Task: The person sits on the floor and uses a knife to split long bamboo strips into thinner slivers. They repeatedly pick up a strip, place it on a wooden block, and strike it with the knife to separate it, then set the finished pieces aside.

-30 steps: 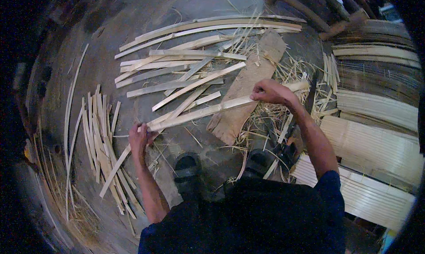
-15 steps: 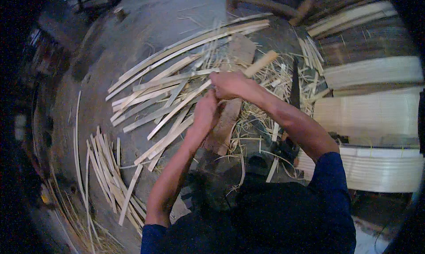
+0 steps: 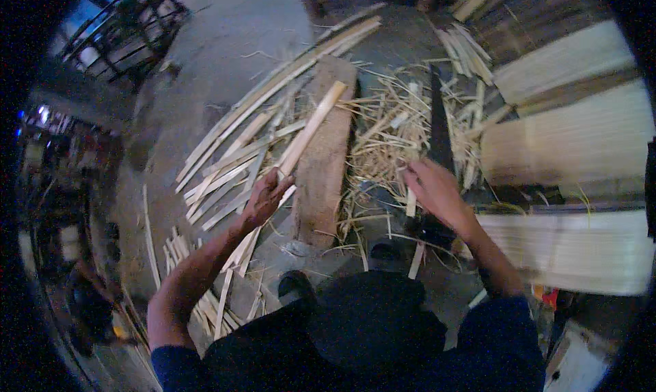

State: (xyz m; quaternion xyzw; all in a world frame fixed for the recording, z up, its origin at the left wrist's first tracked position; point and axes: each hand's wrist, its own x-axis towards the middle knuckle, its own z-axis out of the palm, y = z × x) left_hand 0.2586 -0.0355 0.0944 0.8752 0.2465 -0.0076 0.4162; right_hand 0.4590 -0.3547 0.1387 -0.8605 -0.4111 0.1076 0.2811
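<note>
Left hand grips slat, its end resting on block; right hand, fingers loosely open, reaches toward knife; I steady the slat first.

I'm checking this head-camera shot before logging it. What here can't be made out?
- Right hand: motion-blurred; whether it grips the dark blade cannot be told.
- Blade's lower end: hidden behind that hand.
- Lower end of the bamboo strip held in the left hand: lost among loose strips.
- Stacked pale slats: blurred and cut off by the fisheye rim at right.
- Left edge: too dark to tell what stands there.
</note>
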